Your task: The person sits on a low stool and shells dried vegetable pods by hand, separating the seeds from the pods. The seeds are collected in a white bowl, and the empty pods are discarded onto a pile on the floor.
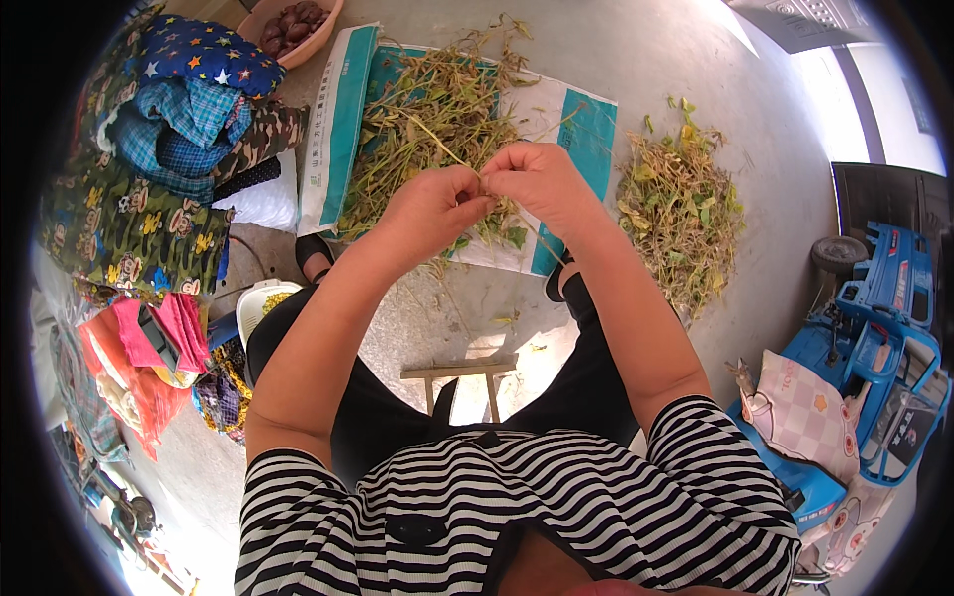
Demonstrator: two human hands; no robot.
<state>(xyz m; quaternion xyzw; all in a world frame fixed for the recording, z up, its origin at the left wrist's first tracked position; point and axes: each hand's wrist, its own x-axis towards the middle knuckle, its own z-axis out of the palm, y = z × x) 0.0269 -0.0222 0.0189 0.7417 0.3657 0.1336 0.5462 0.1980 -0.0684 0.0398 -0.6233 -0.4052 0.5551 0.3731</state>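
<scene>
My left hand (440, 203) and my right hand (538, 181) meet over a heap of dried bean-like plants (436, 112). Between their fingertips they pinch a thin, pale plant stem (434, 139). One end of it sticks out up and to the left; a thin stalk also runs down below my right hand toward my shoe. Whatever small part lies between the fingertips is mostly hidden. The heap lies on a flattened white and teal woven sack (585, 179), which bears writing. Beside my left leg, a white plastic basket (252, 304) holds small yellow-green pieces.
A second heap of dry plants (678, 216) lies on the concrete floor to the right. Farther right stands a blue tricycle-type vehicle (887, 290). Piled fabrics (149, 223) fill the left side. A pink basin (328, 30) holds reddish-brown produce. Between my legs is a wooden stool (458, 369).
</scene>
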